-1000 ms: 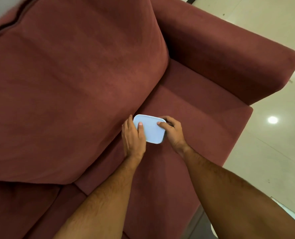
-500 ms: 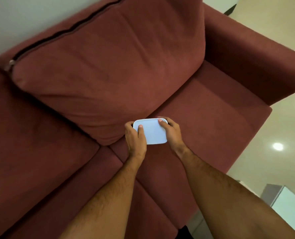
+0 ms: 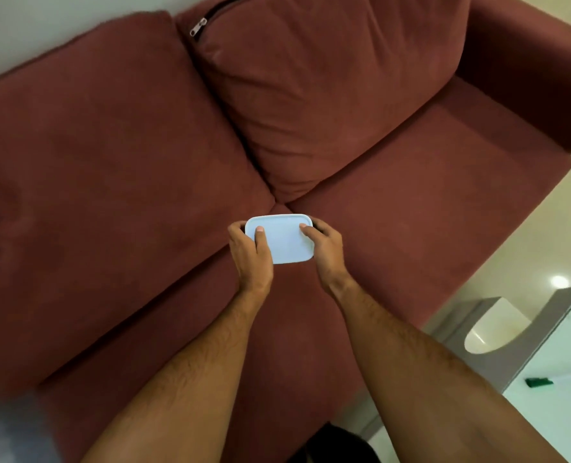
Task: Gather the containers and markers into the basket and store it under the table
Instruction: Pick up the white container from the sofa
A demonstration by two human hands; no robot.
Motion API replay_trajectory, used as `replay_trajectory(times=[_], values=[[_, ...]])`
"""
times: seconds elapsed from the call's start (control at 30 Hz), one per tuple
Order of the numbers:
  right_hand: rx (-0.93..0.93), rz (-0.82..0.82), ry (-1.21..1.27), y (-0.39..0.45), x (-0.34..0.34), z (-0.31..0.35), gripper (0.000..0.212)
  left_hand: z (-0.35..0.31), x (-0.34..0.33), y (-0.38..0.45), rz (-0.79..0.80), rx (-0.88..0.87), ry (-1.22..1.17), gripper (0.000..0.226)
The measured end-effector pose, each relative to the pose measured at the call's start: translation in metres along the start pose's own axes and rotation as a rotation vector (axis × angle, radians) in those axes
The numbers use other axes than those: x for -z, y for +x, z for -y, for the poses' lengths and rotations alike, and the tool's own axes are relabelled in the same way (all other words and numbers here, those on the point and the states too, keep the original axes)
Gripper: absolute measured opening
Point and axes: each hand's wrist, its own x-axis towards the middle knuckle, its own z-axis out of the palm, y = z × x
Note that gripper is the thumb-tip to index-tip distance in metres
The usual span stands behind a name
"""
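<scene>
A small pale blue rectangular container (image 3: 282, 240) with a lid is held above the seat of a dark red sofa (image 3: 427, 208). My left hand (image 3: 250, 255) grips its left edge with the thumb on the lid. My right hand (image 3: 325, 250) grips its right edge, thumb also on top. A green marker (image 3: 539, 381) lies on a white table (image 3: 561, 412) at the lower right. No basket is in view.
The sofa's two back cushions (image 3: 327, 95) meet just beyond the container. Its armrest (image 3: 538, 68) rises at the upper right. Glossy cream floor (image 3: 544, 235) lies between sofa and table. A blurred grey shape (image 3: 6, 429) fills the lower left corner.
Both hands have kept hold of the container and drawn it back from the cushion gap toward me. The view has swung left, bringing the white table and green marker into sight.
</scene>
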Motion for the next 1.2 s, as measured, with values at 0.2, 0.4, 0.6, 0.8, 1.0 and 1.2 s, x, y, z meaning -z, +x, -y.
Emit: replay_trajectory(times=[0.2,0.4,0.6,0.8,1.0,1.2], values=[[-0.017,-0.016,0.005,-0.038,-0.021,-0.024,0.025,0.025,0.037,-0.022,-0.017,0.024,0.022,0.031],[0.007,-0.031,-0.006,-0.070,-0.030,-0.040,0.025,0.043,0.062,-0.048,-0.005,0.032,0.012,0.033],[0.032,-0.064,-0.030,-0.133,-0.041,-0.071,0.025,0.073,0.103,-0.089,0.015,0.034,-0.008,0.032],[0.032,-0.102,-0.031,-0.218,-0.059,-0.127,0.022,0.118,0.165,-0.144,0.047,0.011,-0.030,0.033],[0.010,-0.111,-0.040,-0.290,-0.077,-0.158,0.023,0.159,0.215,-0.194,0.037,0.008,-0.028,0.033],[-0.001,-0.121,-0.062,-0.371,-0.063,-0.191,0.024,0.188,0.250,-0.261,0.064,0.026,-0.012,0.033]])
